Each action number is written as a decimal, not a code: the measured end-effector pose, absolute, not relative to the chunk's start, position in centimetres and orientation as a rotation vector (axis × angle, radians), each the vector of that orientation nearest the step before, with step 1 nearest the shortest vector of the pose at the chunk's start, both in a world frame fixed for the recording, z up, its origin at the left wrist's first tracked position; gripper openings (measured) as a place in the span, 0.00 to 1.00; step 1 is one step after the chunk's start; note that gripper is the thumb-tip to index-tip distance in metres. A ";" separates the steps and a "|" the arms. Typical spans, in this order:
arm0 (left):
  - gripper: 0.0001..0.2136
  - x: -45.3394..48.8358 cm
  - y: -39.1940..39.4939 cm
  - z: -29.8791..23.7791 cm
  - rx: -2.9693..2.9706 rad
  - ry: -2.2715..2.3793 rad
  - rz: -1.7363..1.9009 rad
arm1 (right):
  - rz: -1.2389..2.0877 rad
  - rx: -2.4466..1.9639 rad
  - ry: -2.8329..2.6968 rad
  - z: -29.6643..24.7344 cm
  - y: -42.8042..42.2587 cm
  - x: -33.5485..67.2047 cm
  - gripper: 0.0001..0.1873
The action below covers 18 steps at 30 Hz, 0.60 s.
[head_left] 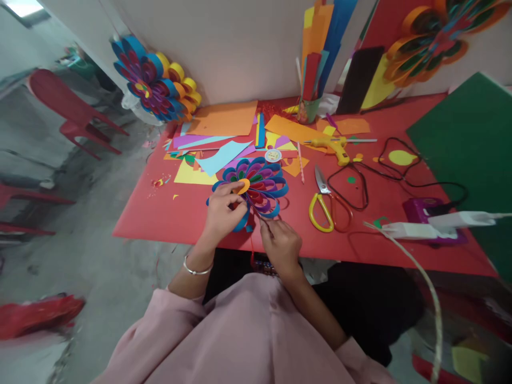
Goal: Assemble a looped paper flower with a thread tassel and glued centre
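A quilled paper flower (267,186) with blue, purple, red and green looped petals lies near the front edge of the red table (180,218). My left hand (226,210) is closed on its left side, a fingertip on the orange paper disc (242,185) at the centre. At the flower's lower edge my right hand (282,246) pinches close to the petals; what sits between its fingertips is too small to tell. A red strand (252,255) hangs below the flower over the table edge.
Scissors (322,205), a yellow glue gun (334,146) and its looping black cord lie to the right, near a purple power strip (452,229) with white plugs. Paper scraps (224,157) cover the back. A cup (309,109) holds paper strips; a finished flower (148,85) hangs left.
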<state>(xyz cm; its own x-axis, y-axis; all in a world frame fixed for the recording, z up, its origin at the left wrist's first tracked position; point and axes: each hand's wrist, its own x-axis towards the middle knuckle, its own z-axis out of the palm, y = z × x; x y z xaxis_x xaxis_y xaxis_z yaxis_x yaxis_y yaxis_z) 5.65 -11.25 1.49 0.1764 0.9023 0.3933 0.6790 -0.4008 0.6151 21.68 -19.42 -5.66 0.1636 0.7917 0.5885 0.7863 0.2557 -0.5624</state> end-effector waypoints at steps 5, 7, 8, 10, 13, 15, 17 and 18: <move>0.07 5.4 -11.3 1.4 2.143 1.494 1.074 | 0.060 -1.450 -1.627 -5.9 -19.4 21.6 0.12; 0.07 5.4 -11.5 1.5 2.125 1.487 1.081 | 0.059 -1.444 -1.641 -5.9 -19.5 21.6 0.12; 0.08 5.4 -11.5 1.6 2.106 1.485 1.080 | 0.057 -1.442 -1.642 -5.8 -19.6 21.6 0.12; 0.08 5.3 -11.7 2.0 2.049 1.480 1.064 | 0.061 -1.420 -1.637 -5.6 -19.7 21.6 0.12; 0.07 5.2 -11.6 2.9 1.925 1.480 1.029 | 0.103 -1.347 -1.628 -5.1 -19.6 21.7 0.12; 0.07 4.9 -11.5 3.9 1.838 1.469 1.011 | 0.165 -1.321 -1.607 -4.6 -19.5 22.0 0.11; 0.07 4.6 -11.5 5.1 1.748 1.446 1.002 | 0.238 -1.317 -1.587 -4.0 -19.5 22.3 0.10; 0.07 4.5 -11.4 5.7 1.695 1.429 1.003 | 0.272 -1.317 -1.579 -3.8 -19.5 22.5 0.10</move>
<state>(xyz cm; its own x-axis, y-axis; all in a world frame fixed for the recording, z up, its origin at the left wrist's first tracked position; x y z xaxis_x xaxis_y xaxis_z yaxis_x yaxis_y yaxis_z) 4.46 -11.42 5.70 0.0939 0.9880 0.1230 0.4516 -0.1524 0.8791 22.54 -19.50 -3.79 0.1150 0.8316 0.5434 0.6016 0.3770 -0.7042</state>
